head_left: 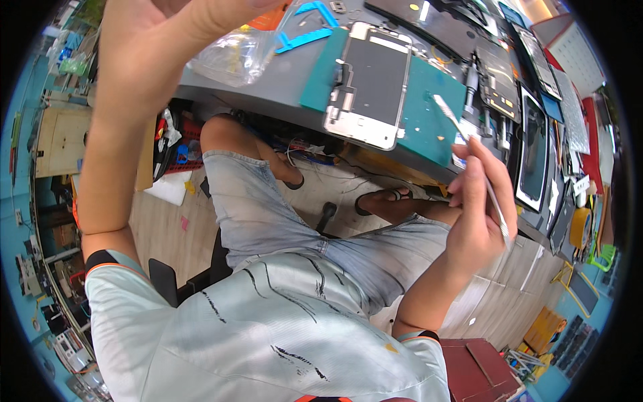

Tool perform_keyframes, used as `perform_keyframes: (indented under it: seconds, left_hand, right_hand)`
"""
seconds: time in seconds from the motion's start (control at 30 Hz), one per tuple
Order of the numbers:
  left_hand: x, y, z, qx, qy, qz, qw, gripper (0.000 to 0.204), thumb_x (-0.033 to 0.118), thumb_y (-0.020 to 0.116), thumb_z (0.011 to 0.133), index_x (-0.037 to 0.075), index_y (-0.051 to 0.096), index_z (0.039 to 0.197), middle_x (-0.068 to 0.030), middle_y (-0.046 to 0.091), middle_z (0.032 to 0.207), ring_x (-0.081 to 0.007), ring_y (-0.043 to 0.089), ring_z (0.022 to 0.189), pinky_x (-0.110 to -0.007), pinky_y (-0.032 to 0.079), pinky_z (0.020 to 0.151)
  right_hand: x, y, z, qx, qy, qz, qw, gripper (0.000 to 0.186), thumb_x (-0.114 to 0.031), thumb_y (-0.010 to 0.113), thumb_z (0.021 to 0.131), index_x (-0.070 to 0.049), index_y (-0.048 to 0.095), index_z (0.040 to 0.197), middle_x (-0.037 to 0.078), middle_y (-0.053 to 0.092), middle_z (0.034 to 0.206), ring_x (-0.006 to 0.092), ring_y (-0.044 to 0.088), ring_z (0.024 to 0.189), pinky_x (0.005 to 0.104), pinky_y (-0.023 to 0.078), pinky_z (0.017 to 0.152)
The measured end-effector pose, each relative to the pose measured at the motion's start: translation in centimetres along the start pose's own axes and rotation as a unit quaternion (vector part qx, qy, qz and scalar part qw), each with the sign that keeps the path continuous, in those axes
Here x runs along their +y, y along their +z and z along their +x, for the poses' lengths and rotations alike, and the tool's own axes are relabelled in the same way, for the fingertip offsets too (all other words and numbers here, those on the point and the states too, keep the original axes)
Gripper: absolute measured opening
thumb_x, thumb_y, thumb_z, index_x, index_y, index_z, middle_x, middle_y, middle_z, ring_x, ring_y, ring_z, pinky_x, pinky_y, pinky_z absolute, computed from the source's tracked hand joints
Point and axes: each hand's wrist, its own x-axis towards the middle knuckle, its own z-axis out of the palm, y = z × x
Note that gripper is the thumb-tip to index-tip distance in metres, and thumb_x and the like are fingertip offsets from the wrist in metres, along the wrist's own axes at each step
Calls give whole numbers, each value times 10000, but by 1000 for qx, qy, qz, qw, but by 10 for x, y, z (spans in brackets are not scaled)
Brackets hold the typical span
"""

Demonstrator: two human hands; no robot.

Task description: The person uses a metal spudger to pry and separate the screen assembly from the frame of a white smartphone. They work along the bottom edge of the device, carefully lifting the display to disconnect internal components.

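Observation:
My left hand (151,47) is raised at the upper left, beside a clear plastic bag (230,53); its fingertips run out of the frame, so what they hold, if anything, is hidden. My right hand (479,208) grips a slim metal hand tool (447,111), its tip over the right part of a green mat (429,94). A phone screen assembly (367,80), with a dark back plate and silvery ends, lies face down on the mat between my hands. Blue plastic brackets (301,40) lie at the mat's upper left.
The grey bench (201,86) holds dark phone housings (495,84), a white-framed screen (532,151) and tools at the right. A yellow tape roll (580,226) is at the far right. A red crate (184,164) stands below, left of my legs; a maroon seat (475,375) is behind at lower right.

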Motion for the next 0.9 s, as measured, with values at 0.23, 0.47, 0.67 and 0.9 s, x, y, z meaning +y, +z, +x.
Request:
perform_keyframes:
  seconds: [0.23,0.47,0.67,0.9]
  left_hand:
    - [-46,-9,-59,109,-17,-48,993,1126,378,980,922,7,305,1742,-140,626,1482,-251,682,1327,-403,578,1124]
    - [-89,-10,-72,139,16,-60,988,1322,320,1039,852,36,150,1787,-169,602,1492,-232,689,1271,-385,607,1069]
    - [-117,-16,-68,60,172,94,979,1433,251,1044,842,62,1,1805,-225,553,1525,-252,679,1273,-383,606,1066]
    - [-118,-31,-80,28,176,107,978,1489,193,1023,834,73,-106,1798,-293,410,1631,-318,577,1423,-450,570,1149]
  right_hand:
    - [-20,6,-24,-47,-57,72,995,297,-99,730,1059,90,781,1282,271,805,1047,270,755,788,341,613,688]
    - [-30,25,-33,-99,-98,-8,990,251,-48,779,1007,63,792,1232,271,812,1027,291,791,827,344,635,757]
    - [-34,28,-32,-134,-102,-6,986,250,-74,786,1012,69,790,1217,258,821,1021,318,824,873,360,644,782]
    - [-32,35,-30,-143,-84,-5,986,262,-88,795,1009,80,787,1210,261,832,1014,321,828,877,363,646,791]
